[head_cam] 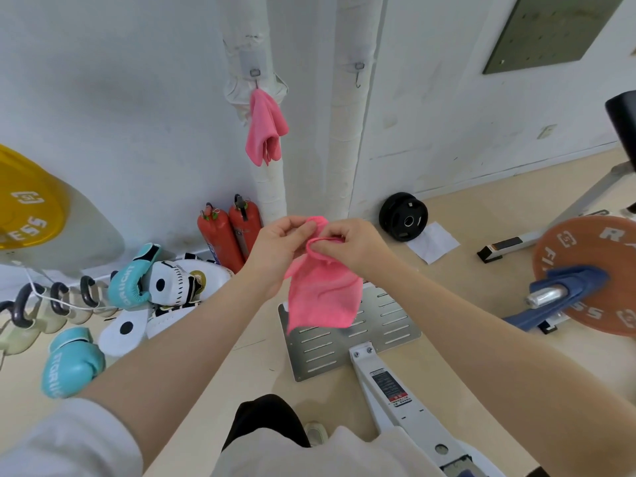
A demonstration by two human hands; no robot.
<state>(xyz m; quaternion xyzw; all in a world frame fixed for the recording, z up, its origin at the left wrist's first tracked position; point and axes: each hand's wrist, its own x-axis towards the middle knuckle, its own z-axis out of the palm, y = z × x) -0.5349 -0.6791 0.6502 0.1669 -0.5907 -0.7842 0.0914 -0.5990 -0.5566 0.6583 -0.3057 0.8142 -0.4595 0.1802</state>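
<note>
A person's left hand point(280, 247) and right hand point(347, 244) both pinch a pink cloth point(323, 290) by its top edge, letting it hang

Held cloth point(323, 297): at the centre, with the left hand point(278, 249) at its 10 o'clock and the right hand point(347, 246) at its 1 o'clock; the footplate point(395, 325) lies on the floor under it.
Hung cloth point(265, 127): 12 o'clock, on a hook point(255, 74) on the pipe point(272, 187).
Fire extinguishers point(227, 235): 10 o'clock, on the floor against the wall.
Boxing gloves point(132, 280): 9 o'clock, kettlebells point(20, 304) beyond them.
Weight plate point(403, 216): 2 o'clock, leaning on the wall, paper point(433, 242) at its 4 o'clock.
Barbell point(592, 253): 3 o'clock, a towel point(568, 280) over its end.
</note>
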